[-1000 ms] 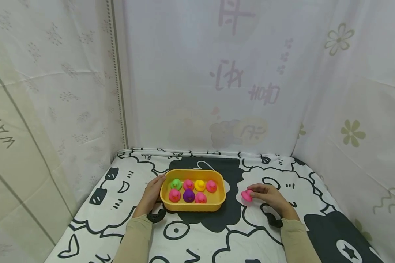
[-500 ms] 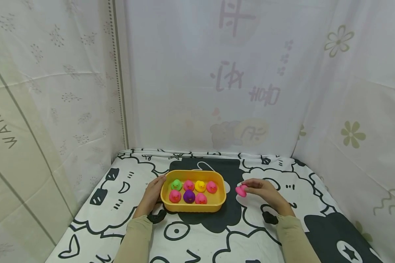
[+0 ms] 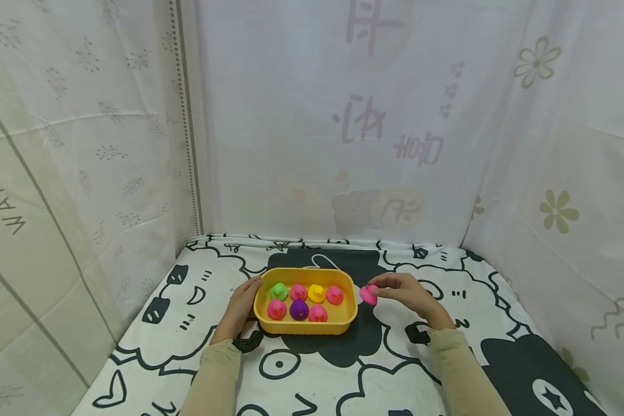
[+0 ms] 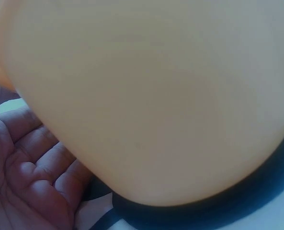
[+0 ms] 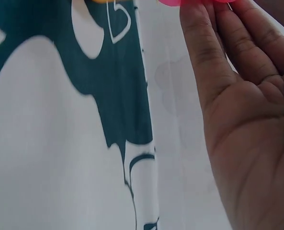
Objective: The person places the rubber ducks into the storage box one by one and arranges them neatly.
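In the head view my right hand [image 3: 408,293] pinches a pink rubber duck [image 3: 368,294] between thumb and fingertips, just off the right end of a yellow plastic tray [image 3: 307,328]. Only a sliver of that duck's pink body [image 5: 170,2] shows at the top of the right wrist view. At the tray's left end, my left hand [image 3: 241,306] holds the wall, fingertips at the rim. In the left wrist view the tray wall [image 4: 156,110] hides part of the fingers [image 4: 60,160]. Inside the tray sit several rubber ducks: pink [image 3: 277,309], green [image 3: 278,291], yellow [image 3: 316,293] and purple [image 3: 299,310].
A black-and-white cartoon cloth [image 3: 312,375] covers the table. Pale printed curtains [image 3: 312,127] hang behind it and along both sides. Each wrist wears a black band, such as the left one [image 3: 248,342].
My right hand has carried the pink duck left and away from me, from the cloth at right to beside the tray. The left hand and tray have stayed in place.
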A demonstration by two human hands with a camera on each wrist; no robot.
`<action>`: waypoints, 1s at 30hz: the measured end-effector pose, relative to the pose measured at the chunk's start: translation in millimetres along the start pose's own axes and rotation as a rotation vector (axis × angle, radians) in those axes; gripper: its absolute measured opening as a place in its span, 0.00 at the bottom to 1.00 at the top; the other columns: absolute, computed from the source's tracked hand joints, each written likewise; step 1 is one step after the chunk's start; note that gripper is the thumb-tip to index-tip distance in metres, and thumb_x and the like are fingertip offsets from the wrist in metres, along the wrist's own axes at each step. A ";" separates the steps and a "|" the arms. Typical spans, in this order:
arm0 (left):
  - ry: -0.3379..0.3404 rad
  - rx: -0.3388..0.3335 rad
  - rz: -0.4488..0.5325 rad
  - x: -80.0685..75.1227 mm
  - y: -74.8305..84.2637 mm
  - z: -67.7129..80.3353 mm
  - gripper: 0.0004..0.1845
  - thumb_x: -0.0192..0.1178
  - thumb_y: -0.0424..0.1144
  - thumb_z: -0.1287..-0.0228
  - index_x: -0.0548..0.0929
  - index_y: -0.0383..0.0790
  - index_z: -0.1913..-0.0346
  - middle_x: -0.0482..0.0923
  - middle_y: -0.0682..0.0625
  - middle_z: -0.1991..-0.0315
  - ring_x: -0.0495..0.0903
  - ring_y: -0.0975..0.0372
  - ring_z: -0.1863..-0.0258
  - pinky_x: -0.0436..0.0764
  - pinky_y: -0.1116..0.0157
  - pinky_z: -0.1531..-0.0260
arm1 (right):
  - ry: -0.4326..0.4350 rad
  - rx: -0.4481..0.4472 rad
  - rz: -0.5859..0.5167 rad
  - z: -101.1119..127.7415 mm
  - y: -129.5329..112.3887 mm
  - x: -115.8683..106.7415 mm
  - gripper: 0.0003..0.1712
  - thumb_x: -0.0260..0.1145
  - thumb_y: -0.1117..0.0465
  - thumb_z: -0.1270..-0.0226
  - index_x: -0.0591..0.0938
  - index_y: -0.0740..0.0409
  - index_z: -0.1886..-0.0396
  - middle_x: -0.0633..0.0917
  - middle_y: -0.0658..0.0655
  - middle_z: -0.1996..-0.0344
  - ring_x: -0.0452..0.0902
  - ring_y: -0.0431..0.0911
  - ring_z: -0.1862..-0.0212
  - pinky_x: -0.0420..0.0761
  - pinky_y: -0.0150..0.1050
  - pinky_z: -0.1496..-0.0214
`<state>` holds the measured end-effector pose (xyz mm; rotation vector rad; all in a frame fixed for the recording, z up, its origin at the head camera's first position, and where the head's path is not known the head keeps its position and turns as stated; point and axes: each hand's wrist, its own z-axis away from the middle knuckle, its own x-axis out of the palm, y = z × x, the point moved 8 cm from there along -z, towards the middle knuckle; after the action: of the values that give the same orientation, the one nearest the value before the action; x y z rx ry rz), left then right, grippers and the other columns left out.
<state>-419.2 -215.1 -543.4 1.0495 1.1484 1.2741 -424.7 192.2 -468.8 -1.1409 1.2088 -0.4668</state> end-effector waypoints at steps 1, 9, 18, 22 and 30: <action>-0.001 -0.001 -0.001 -0.1 0.1 0.1 0.35 0.52 0.62 0.28 0.69 0.44 0.27 0.66 0.42 0.28 0.70 0.50 0.32 0.73 0.51 0.37 | -0.008 -0.009 -0.003 -1.6 -3.6 2.1 0.19 0.75 0.48 0.38 0.87 0.47 0.49 0.87 0.52 0.51 0.81 0.51 0.47 0.79 0.50 0.42; 0.009 -0.018 -0.003 -0.6 -0.1 1.0 0.35 0.52 0.63 0.27 0.69 0.46 0.27 0.67 0.43 0.28 0.71 0.50 0.33 0.75 0.53 0.38 | -0.073 -0.046 0.010 -12.5 -28.3 23.7 0.17 0.74 0.48 0.36 0.87 0.47 0.49 0.87 0.52 0.52 0.83 0.51 0.49 0.79 0.54 0.41; 0.008 0.002 -0.009 -0.2 0.4 0.5 0.34 0.52 0.62 0.27 0.70 0.45 0.27 0.66 0.42 0.28 0.69 0.49 0.31 0.71 0.50 0.35 | -0.170 -0.079 0.134 -30.3 -45.9 50.8 0.17 0.74 0.47 0.37 0.88 0.46 0.51 0.87 0.49 0.53 0.83 0.48 0.50 0.84 0.45 0.47; 0.004 0.005 -0.013 0.1 1.5 0.7 0.34 0.51 0.61 0.27 0.69 0.45 0.27 0.66 0.42 0.27 0.69 0.49 0.31 0.71 0.50 0.35 | -0.239 -0.084 0.200 -36.6 -47.2 61.9 0.16 0.75 0.48 0.38 0.89 0.44 0.52 0.87 0.46 0.55 0.83 0.45 0.51 0.85 0.40 0.50; 0.004 0.000 -0.024 0.1 2.6 1.4 0.33 0.50 0.59 0.25 0.69 0.44 0.27 0.65 0.42 0.27 0.68 0.49 0.31 0.70 0.49 0.35 | -0.310 -0.149 0.358 -44.6 -54.5 75.2 0.12 0.75 0.52 0.37 0.89 0.42 0.54 0.87 0.42 0.58 0.83 0.40 0.55 0.84 0.36 0.51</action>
<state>-418.2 -214.9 -540.6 1.0305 1.1609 1.2575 -423.9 90.2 -454.6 -1.0474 1.1536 0.0716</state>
